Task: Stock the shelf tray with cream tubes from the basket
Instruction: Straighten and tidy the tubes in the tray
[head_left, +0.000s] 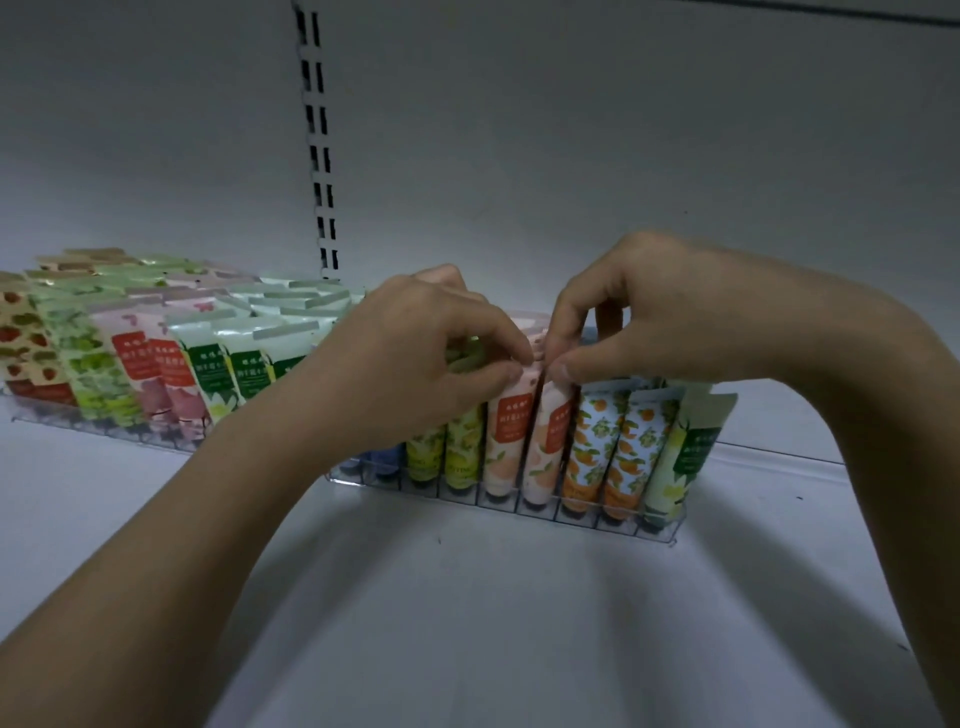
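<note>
A clear plastic shelf tray (576, 522) stands on the white shelf, its slots holding upright cream tubes. Two peach-patterned tubes stand side by side in the middle slots. My left hand (415, 353) pinches the top of the left peach tube (506, 436). My right hand (649, 322) pinches the top of the right peach tube (548, 447). To the right stand two orange-patterned tubes (613, 452) and a green-and-white tube (685, 457). Yellow-green tubes (452, 452) and blue ones stand to the left, partly behind my left wrist. No basket is in view.
A second clear tray (36, 410) at the left holds several rows of tubes: strawberry, green leaf, pink and green-white. A slotted black upright (319, 156) runs up the white back wall. The white shelf surface (493, 623) extends toward me between my forearms.
</note>
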